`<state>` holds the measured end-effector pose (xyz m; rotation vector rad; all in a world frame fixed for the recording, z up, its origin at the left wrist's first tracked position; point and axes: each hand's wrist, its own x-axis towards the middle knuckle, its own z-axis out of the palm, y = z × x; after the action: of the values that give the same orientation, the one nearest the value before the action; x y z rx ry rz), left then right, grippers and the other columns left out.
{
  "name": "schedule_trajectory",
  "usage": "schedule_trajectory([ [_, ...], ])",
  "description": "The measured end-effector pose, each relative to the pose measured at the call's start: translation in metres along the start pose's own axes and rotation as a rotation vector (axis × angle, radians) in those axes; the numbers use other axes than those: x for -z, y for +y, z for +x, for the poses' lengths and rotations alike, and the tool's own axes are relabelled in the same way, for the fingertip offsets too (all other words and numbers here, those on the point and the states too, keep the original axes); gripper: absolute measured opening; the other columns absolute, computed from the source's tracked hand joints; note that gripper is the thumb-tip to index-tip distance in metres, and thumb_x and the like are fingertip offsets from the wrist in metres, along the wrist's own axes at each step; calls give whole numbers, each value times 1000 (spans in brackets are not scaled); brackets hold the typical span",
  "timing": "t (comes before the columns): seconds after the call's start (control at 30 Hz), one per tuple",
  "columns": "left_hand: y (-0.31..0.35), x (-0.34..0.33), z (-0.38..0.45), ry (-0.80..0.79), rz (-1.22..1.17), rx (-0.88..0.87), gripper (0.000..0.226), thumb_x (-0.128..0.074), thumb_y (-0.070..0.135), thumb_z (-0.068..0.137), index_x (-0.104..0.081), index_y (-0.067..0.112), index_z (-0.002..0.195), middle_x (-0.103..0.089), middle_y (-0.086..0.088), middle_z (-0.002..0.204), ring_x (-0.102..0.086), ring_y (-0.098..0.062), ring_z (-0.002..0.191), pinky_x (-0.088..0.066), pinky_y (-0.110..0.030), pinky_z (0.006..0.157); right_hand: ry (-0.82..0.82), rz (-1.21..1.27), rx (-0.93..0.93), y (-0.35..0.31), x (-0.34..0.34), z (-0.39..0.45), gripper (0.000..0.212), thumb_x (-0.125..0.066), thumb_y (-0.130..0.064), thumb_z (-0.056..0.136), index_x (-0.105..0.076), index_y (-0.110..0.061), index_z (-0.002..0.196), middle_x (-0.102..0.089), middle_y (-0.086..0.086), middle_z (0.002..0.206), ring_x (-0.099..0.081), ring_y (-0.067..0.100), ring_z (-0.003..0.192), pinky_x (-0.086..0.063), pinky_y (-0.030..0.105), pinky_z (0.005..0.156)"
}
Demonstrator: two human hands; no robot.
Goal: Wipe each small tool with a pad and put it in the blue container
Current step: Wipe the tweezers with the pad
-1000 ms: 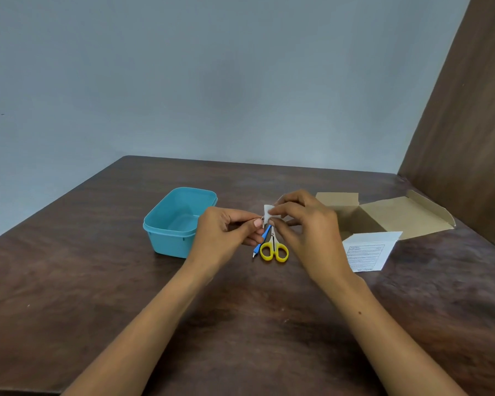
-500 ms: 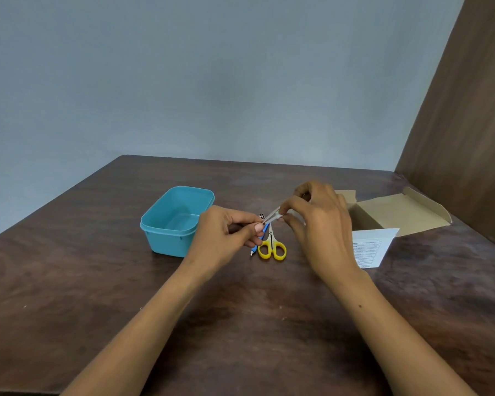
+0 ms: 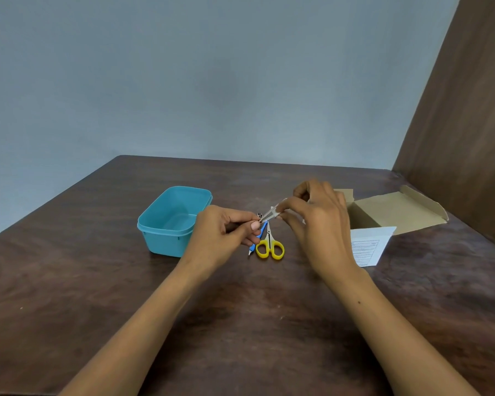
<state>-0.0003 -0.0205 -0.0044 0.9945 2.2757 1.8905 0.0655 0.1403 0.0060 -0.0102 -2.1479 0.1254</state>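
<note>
Two hands hold one thin metal tool [image 3: 266, 216] above the table [image 3: 69, 281]: left hand [image 3: 223, 238] pinches its base, right hand [image 3: 317, 224] pinches a white pad [image 3: 274, 210] round its tip. Blue container [image 3: 166, 224] sits left; yellow scissors [image 3: 270, 245] and blue pen [image 3: 257, 238] lie beneath; cardboard box [image 3: 397, 212] right.

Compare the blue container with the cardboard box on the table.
The blue container is smooth plastic with rounded corners; the cardboard box is brown card with sharp folds. The container has no lid on it, while the box has its flaps spread flat. The container sits beside the left hand; the box lies beyond the right hand. Both stand open on the table.
</note>
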Motion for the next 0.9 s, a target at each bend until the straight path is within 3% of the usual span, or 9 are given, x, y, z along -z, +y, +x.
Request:
schedule_trajectory([
  [0.23,2,1,-1,18,50,-41,16,-63,3,86,-72,7,98,-72,-3,74,-71,-14,67,-57,-20,64,-21,29,99,-11,-2,-1,3,-71,-18,72,-71,-15,74,-56,5,76,-53,25,71,-39,34,60],
  [0.6,6,7,2,39,109,-69,17,-61,4,87,-72,10,99,-71,3,77,-70,-10,71,-57,-19,68,12,-3,0,6,10,6,9,-77,-16,73,-72,-15,80,-55,6,79,-51,24,76,-21,27,65],
  [0.8,9,9,2,69,35,-41,18,-59,3,89,-70,11,99,-72,-2,79,-70,-10,73,-57,-18,67,-31,236,-63,7,11,10,5,-72,-16,79,-69,-13,83,-60,0,83,-50,13,79,-30,17,64],
  [0.9,10,8,1,69,-64,16,17,-59,4,89,-71,9,100,-73,-5,79,-71,-13,72,-58,-22,67,-95,444,-204,6,13,13,5,-72,-18,80,-68,-17,82,-63,-7,82,-55,3,76,-37,6,64],
])
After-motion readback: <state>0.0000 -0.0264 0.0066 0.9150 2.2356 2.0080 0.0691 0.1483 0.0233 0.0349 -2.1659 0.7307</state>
